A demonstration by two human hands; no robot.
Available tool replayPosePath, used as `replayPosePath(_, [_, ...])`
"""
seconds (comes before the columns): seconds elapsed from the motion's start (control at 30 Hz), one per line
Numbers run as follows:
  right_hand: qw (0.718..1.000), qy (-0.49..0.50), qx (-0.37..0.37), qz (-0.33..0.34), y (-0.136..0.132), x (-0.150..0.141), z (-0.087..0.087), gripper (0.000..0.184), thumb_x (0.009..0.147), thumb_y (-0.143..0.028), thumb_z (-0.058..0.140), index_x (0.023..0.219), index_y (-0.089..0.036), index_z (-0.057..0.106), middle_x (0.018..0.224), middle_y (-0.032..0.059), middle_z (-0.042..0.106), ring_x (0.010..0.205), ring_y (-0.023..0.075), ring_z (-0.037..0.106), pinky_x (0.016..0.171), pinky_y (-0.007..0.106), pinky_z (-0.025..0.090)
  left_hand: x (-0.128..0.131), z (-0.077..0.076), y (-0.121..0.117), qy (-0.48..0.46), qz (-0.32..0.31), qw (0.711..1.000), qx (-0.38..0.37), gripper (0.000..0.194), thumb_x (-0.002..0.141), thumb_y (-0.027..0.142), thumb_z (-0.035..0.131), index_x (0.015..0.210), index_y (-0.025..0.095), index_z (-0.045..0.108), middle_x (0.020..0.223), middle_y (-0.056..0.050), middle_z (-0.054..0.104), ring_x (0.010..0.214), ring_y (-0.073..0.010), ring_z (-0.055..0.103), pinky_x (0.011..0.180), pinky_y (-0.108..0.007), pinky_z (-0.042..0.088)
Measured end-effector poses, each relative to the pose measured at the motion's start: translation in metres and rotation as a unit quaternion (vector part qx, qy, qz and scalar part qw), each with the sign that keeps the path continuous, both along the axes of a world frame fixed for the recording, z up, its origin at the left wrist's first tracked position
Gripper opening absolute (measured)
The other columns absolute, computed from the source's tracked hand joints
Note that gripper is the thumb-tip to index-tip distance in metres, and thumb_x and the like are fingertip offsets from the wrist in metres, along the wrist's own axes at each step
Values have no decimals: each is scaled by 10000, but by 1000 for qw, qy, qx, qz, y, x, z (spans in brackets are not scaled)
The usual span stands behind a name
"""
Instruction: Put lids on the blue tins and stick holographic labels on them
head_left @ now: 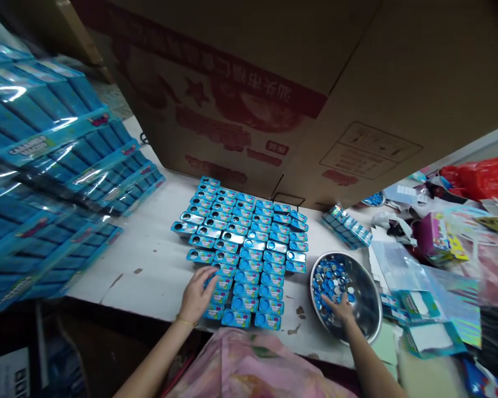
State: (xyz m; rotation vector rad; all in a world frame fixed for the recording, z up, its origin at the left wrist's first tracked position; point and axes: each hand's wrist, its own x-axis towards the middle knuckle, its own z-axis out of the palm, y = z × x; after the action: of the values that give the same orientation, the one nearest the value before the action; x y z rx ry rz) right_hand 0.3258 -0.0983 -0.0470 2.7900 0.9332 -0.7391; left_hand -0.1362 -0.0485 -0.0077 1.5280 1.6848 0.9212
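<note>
Small blue printed boxes (247, 276) stand in several close rows on the white table, each with a round spot on its top face. Some spots are dark holes, others look blue. My left hand (198, 293) lies at the left side of the near rows, its bent fingers and thumb apart over a box top. Nothing is visible in it. My right hand (340, 308) reaches into a steel bowl (367, 298), touching loose blue and silver round pieces (330, 282). Its fingers are spread, and the tips are partly lost among the pieces.
A large cardboard carton (249, 110) stands behind the rows. Plastic-wrapped stacks of blue boxes (66, 149) rise at left. A small wrapped pack (347, 226) lies beyond the bowl. Flattened packaging (429, 337), a red bag (481, 179) and other clutter cover the right side.
</note>
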Motion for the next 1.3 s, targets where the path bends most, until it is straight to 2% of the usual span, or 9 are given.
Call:
replayPosePath(0.2, [998, -12, -33, 50, 28, -50, -24, 755, 734, -561, 412, 1347, -183, 186, 1296, 203, 302, 1144, 328, 409, 901, 428, 317, 21, 20, 5, -13, -17, 1000, 3, 271, 753, 356, 480, 904, 188, 629, 990, -82, 579, 947, -195, 544, 845, -330, 433])
replayPosePath(0.37, [990, -44, 50, 126, 32, -54, -23, 439, 757, -281, 438, 1183, -172, 438, 1088, 152, 465, 913, 244, 560, 781, 346, 407, 32, 25, 2, -65, -16, 997, -31, 247, 725, 346, 523, 881, 197, 644, 1004, -84, 577, 921, -198, 550, 757, -300, 454])
replayPosePath(0.47, [983, 45, 159, 80, 27, -41, -26, 342, 733, -260, 441, 1053, -168, 521, 860, 74, 548, 687, 181, 582, 649, 297, 442, 38, 24, -1, -114, 1, 992, -54, 225, 688, 342, 573, 843, 203, 658, 977, -73, 591, 877, -193, 557, 727, -282, 450])
replayPosePath(0.6, [904, 224, 351, -101, 25, -23, -12, 417, 644, -429, 527, 970, -169, 512, 511, -60, 453, 392, 120, 439, 407, 244, 379, 51, 25, -1, -236, 39, 958, -161, 242, 645, 342, 633, 840, 201, 657, 900, -50, 627, 771, -169, 570, 677, -259, 447])
replayPosePath(0.7, [838, 309, 429, -135, 32, -31, 21, 473, 613, -457, 579, 993, -194, 482, 475, -87, 419, 369, 99, 394, 362, 215, 336, 70, 29, 2, -393, 78, 877, -264, 252, 665, 331, 633, 863, 177, 633, 899, -61, 636, 748, -155, 586, 633, -244, 453])
replayPosePath(0.83, [833, 365, 416, 12, 52, -100, 68, 377, 722, -418, 522, 1034, -211, 478, 532, -63, 457, 379, 95, 405, 360, 213, 332, 105, 37, 13, -602, 49, 705, -373, 298, 740, 379, 551, 925, 151, 601, 970, -107, 624, 839, -188, 600, 729, -316, 467])
replayPosePath(0.97, [796, 290, 419, 327, 73, -193, 81, 237, 786, -309, 467, 987, -233, 567, 827, 29, 575, 712, 146, 546, 640, 266, 446, 127, 39, 31, -705, 18, 576, -413, 380, 782, 468, 439, 935, 153, 586, 828, -86, 640, 790, -209, 613, 746, -386, 464])
replayPosePath(1.1, [722, 204, 377, 543, 85, -244, 73, 279, 812, -257, 470, 1074, -261, 565, 1019, 54, 568, 946, 185, 491, 836, 336, 373, 119, 35, 49, -738, 86, 540, -395, 349, 812, 410, 394, 880, 134, 596, 745, -60, 629, 743, -170, 612, 708, -307, 482])
replayPosePath(1.3, [733, 284, 405, 467, 109, -259, 68, 241, 848, -225, 445, 1032, -268, 594, 998, 18, 618, 978, 151, 507, 871, 314, 351, 91, 29, 62, -713, 203, 562, -366, 256, 830, 295, 395, 706, 141, 558, 594, -10, 599, 522, -99, 564, 506, -216, 466])
